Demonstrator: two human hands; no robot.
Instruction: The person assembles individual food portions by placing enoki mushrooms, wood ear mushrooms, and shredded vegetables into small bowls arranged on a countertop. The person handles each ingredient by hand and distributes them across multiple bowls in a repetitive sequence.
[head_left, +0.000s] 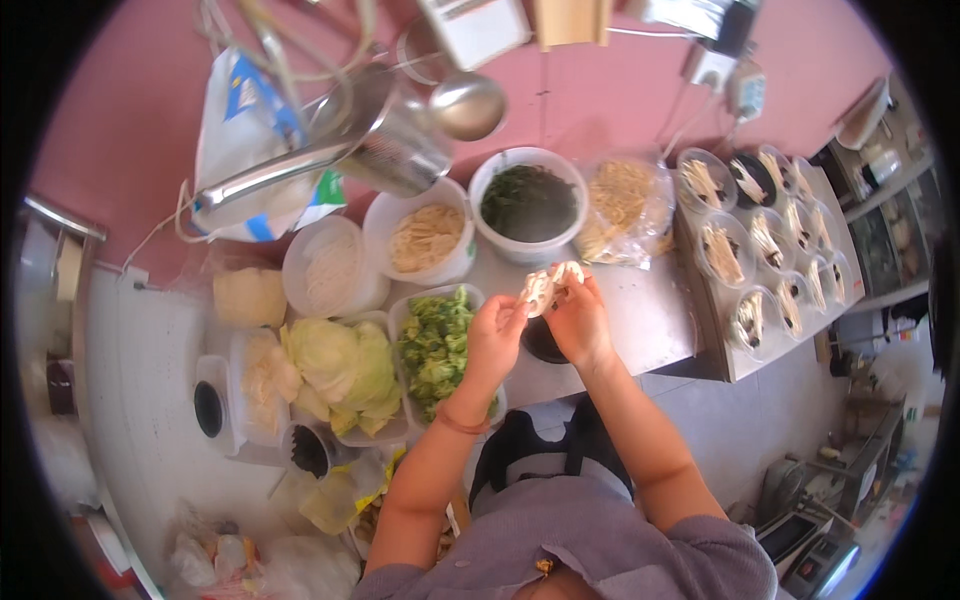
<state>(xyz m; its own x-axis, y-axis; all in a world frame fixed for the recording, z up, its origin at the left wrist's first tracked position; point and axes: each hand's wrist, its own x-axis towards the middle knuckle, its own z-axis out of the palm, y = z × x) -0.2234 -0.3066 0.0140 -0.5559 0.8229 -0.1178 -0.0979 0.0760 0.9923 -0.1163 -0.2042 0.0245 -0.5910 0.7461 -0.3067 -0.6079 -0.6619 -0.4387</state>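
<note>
Pale lotus root slices (538, 289) are held up between my two hands, above the near side of a metal table (652, 315). My left hand (496, 330) pinches them between thumb and fingers. My right hand (579, 319) grips pale slices at their right side. Below my hands sits a dark bowl (541, 341), partly covered by them. Left of my left hand stands a tub of green broccoli-like florets (435, 345), with pale cabbage leaves (330, 360) beside it. Behind my hands is a white bucket of dark green seaweed-like strands in liquid (529, 202).
Buckets of pale strips (427, 236) and white noodles (330, 270) stand at the back left. A plastic bag of yellowish strands (622, 199) lies behind. Several filled plastic bowls (724, 251) stand on a raised metal surface at right. A metal strainer (397, 142) and a ladle (469, 106) hang above.
</note>
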